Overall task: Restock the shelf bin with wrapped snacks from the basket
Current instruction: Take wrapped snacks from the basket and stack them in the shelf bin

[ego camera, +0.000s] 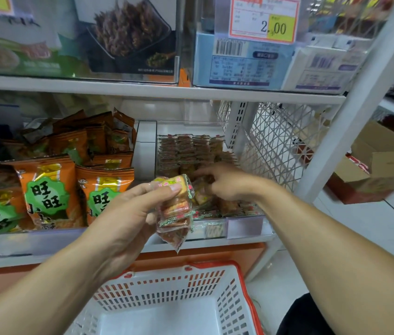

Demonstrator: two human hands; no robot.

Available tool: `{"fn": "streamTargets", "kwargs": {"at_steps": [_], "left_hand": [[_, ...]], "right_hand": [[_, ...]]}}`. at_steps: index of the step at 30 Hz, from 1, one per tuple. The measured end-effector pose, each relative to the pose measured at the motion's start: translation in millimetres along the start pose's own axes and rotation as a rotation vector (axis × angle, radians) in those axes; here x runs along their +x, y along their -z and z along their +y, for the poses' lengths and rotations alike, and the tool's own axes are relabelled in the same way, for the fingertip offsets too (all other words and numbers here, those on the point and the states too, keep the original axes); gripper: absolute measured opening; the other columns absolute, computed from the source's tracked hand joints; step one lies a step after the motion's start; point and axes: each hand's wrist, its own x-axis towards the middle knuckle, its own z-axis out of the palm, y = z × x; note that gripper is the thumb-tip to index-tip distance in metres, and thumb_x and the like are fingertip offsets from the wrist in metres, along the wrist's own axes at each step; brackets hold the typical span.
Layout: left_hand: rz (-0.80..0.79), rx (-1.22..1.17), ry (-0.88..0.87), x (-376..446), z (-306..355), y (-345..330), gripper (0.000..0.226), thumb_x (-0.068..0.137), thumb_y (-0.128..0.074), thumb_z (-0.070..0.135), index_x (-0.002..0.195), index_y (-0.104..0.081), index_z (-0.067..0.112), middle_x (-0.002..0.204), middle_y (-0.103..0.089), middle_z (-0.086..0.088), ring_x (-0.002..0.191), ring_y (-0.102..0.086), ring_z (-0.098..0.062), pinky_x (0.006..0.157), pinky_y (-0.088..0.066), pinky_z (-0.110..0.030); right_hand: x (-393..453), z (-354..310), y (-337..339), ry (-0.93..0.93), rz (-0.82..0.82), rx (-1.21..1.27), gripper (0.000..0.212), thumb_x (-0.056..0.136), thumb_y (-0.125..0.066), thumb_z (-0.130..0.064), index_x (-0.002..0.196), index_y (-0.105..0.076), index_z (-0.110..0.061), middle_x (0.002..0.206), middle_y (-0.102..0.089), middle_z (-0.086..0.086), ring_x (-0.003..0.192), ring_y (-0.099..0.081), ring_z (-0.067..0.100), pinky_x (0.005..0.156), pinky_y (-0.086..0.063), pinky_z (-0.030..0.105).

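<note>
Basket (237,308) sits lowest in frame, red rim, white slotted walls, its visible floor bare. Left hand (128,213) above it, fingers (167,188) curled round a stack of wrapped snacks (175,213) held just in front of the shelf edge. Right hand (225,182) is inside the shelf bin (244,224), fingers bent down onto loose packets (202,194) at the front; whether it's pinching one I can't tell. Neat rows of packets (188,151) fill the bin's back. Orange snack bags (48,192) left of it.
</note>
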Motion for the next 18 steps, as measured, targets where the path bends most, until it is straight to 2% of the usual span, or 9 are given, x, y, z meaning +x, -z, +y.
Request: {"fn": "streamTargets", "kwargs": {"at_steps": [2,6,7,9,11,15,18], "left_hand": [[-0.009,0.0,0.0,-1,-1,0,0.024,0.066,-0.084,0.022,0.084,-0.071,0.011,0.093,-0.078,-0.013,0.078,-0.074,-0.021,0.062,-0.064,-0.031],[-0.044,0.034,-0.001,-5,-2,0,0.015,0.057,-0.087,0.025,0.067,-0.078,0.019,0.092,-0.078,-0.014,0.076,-0.076,-0.022,0.058,-0.061,-0.029],[-0.048,0.04,-0.001,-5,-2,1,0.015,0.056,-0.088,0.025,0.065,-0.078,0.02,0.091,-0.078,-0.013,0.075,-0.076,-0.021,0.057,-0.06,-0.028],[-0.059,0.049,0.0,-5,-3,1,0.014,0.056,-0.088,0.026,0.063,-0.077,0.022,0.089,-0.078,-0.012,0.074,-0.075,-0.02,0.057,-0.06,-0.028],[-0.073,0.053,-0.003,-5,-3,0,0.012,0.058,-0.088,0.027,0.062,-0.077,0.023,0.089,-0.078,-0.011,0.074,-0.075,-0.02,0.058,-0.06,-0.029],[-0.094,0.054,-0.008,-5,-2,-6,0.011,0.057,-0.087,0.028,0.062,-0.078,0.024,0.087,-0.078,-0.01,0.073,-0.074,-0.019,0.062,-0.061,-0.031],[-0.115,0.031,-0.009,-4,-2,-14,0.012,0.056,-0.087,0.027,0.064,-0.079,0.023,0.085,-0.077,-0.01,0.069,-0.073,-0.017,0.059,-0.06,-0.027]], "right_hand": [[5,0,-3,-0.007,-0.053,-0.046,0.051,0.097,-0.065,-0.026,0.145,-0.051,-0.031,0.152,-0.049,-0.002,0.133,-0.049,0.024,0.094,-0.037,0.025],[11,2,-6,-0.085,-0.145,-0.181,0.042,0.098,-0.06,-0.042,0.134,-0.061,-0.02,0.13,-0.066,0.005,0.111,-0.06,0.026,0.099,-0.049,0.036],[11,2,-7,-0.087,-0.145,-0.201,0.042,0.097,-0.061,-0.044,0.131,-0.063,-0.019,0.126,-0.067,0.005,0.108,-0.061,0.026,0.096,-0.051,0.036],[8,1,-6,-0.065,-0.127,-0.205,0.041,0.095,-0.064,-0.044,0.125,-0.064,-0.017,0.117,-0.068,0.003,0.098,-0.061,0.022,0.08,-0.05,0.03],[2,0,-7,-0.022,-0.092,-0.183,0.041,0.091,-0.07,-0.044,0.122,-0.06,-0.019,0.105,-0.065,-0.003,0.088,-0.058,0.017,0.066,-0.044,0.027],[-17,1,-2,0.028,-0.005,-0.004,0.05,0.081,-0.082,-0.039,0.12,-0.054,-0.025,0.108,-0.063,-0.006,0.095,-0.06,0.015,0.075,-0.049,0.029],[-21,10,25,-0.011,0.231,0.085,0.049,0.08,-0.083,-0.027,0.123,-0.059,-0.027,0.115,-0.064,-0.006,0.101,-0.061,0.016,0.074,-0.044,0.025]]}}
